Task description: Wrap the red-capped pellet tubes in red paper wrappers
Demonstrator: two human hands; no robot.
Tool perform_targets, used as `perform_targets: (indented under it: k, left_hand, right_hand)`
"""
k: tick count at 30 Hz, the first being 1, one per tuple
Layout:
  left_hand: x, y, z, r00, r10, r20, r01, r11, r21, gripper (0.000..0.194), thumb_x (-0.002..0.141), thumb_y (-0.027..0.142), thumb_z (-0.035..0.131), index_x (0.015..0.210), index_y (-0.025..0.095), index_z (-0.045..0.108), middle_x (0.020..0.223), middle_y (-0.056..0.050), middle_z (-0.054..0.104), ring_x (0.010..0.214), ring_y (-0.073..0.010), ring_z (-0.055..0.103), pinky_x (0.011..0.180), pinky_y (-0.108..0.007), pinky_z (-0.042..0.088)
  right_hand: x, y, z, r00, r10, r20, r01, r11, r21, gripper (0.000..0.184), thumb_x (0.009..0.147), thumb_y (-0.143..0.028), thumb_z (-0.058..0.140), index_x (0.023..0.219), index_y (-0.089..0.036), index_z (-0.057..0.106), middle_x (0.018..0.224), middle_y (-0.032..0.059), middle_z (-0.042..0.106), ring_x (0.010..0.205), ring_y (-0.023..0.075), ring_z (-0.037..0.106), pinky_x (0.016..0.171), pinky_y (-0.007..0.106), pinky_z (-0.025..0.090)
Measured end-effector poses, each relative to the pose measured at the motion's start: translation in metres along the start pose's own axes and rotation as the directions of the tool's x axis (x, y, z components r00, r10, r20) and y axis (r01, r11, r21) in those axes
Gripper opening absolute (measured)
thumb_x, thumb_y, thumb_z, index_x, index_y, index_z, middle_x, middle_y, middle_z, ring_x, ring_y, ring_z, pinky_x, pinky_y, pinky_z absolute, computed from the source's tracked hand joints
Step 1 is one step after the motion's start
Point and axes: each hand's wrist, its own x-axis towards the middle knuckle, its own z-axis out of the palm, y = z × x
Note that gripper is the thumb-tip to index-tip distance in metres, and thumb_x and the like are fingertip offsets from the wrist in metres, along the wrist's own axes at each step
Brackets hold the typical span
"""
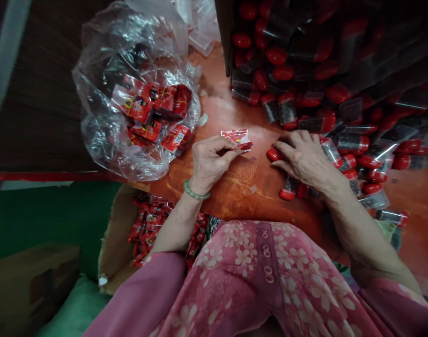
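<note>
Our left hand [210, 164] pinches a small red-and-white packet [237, 138] narrowly at the fingertips. Our right hand [305, 157] lies spread wide on the wooden table [242, 196], touching red-capped clear tubes [287, 110]. A bare strip separates our 2 hands; a clear plastic bag [94, 93] sits at the table's left edge.
</note>
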Motion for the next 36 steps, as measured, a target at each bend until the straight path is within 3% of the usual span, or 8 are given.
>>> perform_targets:
  k: [3, 7, 13, 17, 23, 25, 31, 36]
  left_hand:
    - [-0.006, 0.009, -0.002, 0.998, 0.055, -0.02, -0.055, 0.998, 0.012, 0.012, 0.077, 0.023, 0.084, 0.071, 0.017, 0.075, 0.068, 0.001, 0.073, 0.061, -0.0088, 0.063, 0.06, -0.022, 0.047]
    - [-0.016, 0.015, -0.006, 0.992, 0.127, -0.013, -0.126, 0.99, 0.057, 0.014, 0.077, 0.027, 0.085, 0.076, 0.017, 0.075, 0.071, 0.001, 0.074, 0.063, -0.0092, 0.064, 0.061, -0.022, 0.049]
    - [-0.024, 0.019, -0.007, 0.995, 0.082, 0.055, -0.083, 0.997, 0.006, 0.025, 0.078, 0.039, 0.085, 0.077, 0.016, 0.075, 0.076, -0.002, 0.077, 0.066, -0.01, 0.067, 0.062, -0.021, 0.051]
    - [-0.028, 0.02, -0.004, 0.993, 0.075, 0.092, -0.072, 0.997, -0.036, 0.028, 0.079, 0.043, 0.083, 0.076, 0.016, 0.074, 0.075, -0.002, 0.075, 0.067, -0.0104, 0.066, 0.064, -0.022, 0.052]
    - [-0.033, 0.02, -0.002, 0.977, 0.093, 0.194, -0.075, 0.992, -0.098, 0.028, 0.08, 0.042, 0.082, 0.077, 0.015, 0.074, 0.071, -0.002, 0.072, 0.064, -0.0106, 0.065, 0.062, -0.023, 0.05]
    - [-0.034, 0.02, -0.003, 0.971, 0.047, 0.234, -0.014, 0.99, -0.141, 0.03, 0.078, 0.043, 0.084, 0.076, 0.015, 0.075, 0.072, -0.003, 0.073, 0.064, -0.0111, 0.065, 0.062, -0.023, 0.05]
    - [-0.032, 0.017, -0.004, 0.909, -0.136, 0.394, 0.217, 0.962, -0.169, 0.027, 0.076, 0.041, 0.085, 0.075, 0.016, 0.077, 0.072, -0.004, 0.074, 0.063, -0.0116, 0.064, 0.062, -0.024, 0.049]
    - [-0.032, 0.015, -0.001, 0.877, -0.137, 0.461, 0.228, 0.962, -0.148, 0.019, 0.077, 0.033, 0.084, 0.074, 0.016, 0.076, 0.069, -0.002, 0.072, 0.061, -0.0103, 0.06, 0.06, -0.023, 0.045]
  right_hand:
    - [0.01, 0.003, 0.014, 0.998, -0.029, -0.054, 0.032, 0.998, 0.045, 0.041, 0.104, -0.045, 0.044, 0.114, -0.012, 0.067, 0.115, 0.0194, 0.067, 0.102, 0.0324, 0.056, 0.084, 0.045, 0.041]
    - [0.015, 0.007, 0.025, 0.981, 0.091, -0.172, -0.04, 0.96, 0.276, 0.052, 0.105, -0.057, 0.034, 0.089, -0.018, 0.065, 0.086, 0.0107, 0.067, 0.079, 0.0246, 0.059, 0.076, 0.039, 0.044]
    - [0.009, -0.012, -0.001, 0.921, 0.299, -0.249, -0.001, 0.641, 0.767, 0.044, 0.1, -0.064, 0.044, 0.091, -0.025, 0.061, 0.071, -0.0016, 0.063, 0.06, 0.0138, 0.057, 0.059, 0.028, 0.045]
    - [0.009, -0.028, -0.014, 0.893, 0.252, -0.372, 0.133, 0.642, 0.755, 0.038, 0.096, -0.06, 0.059, 0.086, -0.024, 0.063, 0.076, -0.0012, 0.067, 0.062, 0.0118, 0.06, 0.061, 0.027, 0.048]
    - [0.012, -0.037, -0.002, 0.754, 0.277, -0.596, 0.195, 0.771, 0.606, 0.039, 0.095, -0.06, 0.061, 0.081, -0.024, 0.067, 0.069, 0.0003, 0.067, 0.06, 0.0142, 0.061, 0.06, 0.03, 0.049]
    - [0.011, -0.037, 0.002, 0.76, 0.221, -0.611, 0.208, 0.808, 0.552, 0.042, 0.094, -0.062, 0.06, 0.079, -0.024, 0.068, 0.066, 0.0005, 0.066, 0.057, 0.0152, 0.06, 0.058, 0.032, 0.048]
    - [0.001, -0.028, -0.001, 0.899, 0.047, -0.436, 0.207, 0.831, 0.516, 0.038, 0.096, -0.055, 0.06, 0.08, -0.023, 0.072, 0.068, 0.004, 0.068, 0.06, 0.0178, 0.062, 0.059, 0.033, 0.048]
    - [-0.001, -0.022, -0.011, 0.968, -0.118, -0.222, 0.22, 0.825, 0.521, 0.042, 0.1, -0.053, 0.054, 0.079, -0.022, 0.072, 0.067, 0.0037, 0.063, 0.06, 0.0159, 0.057, 0.058, 0.032, 0.041]
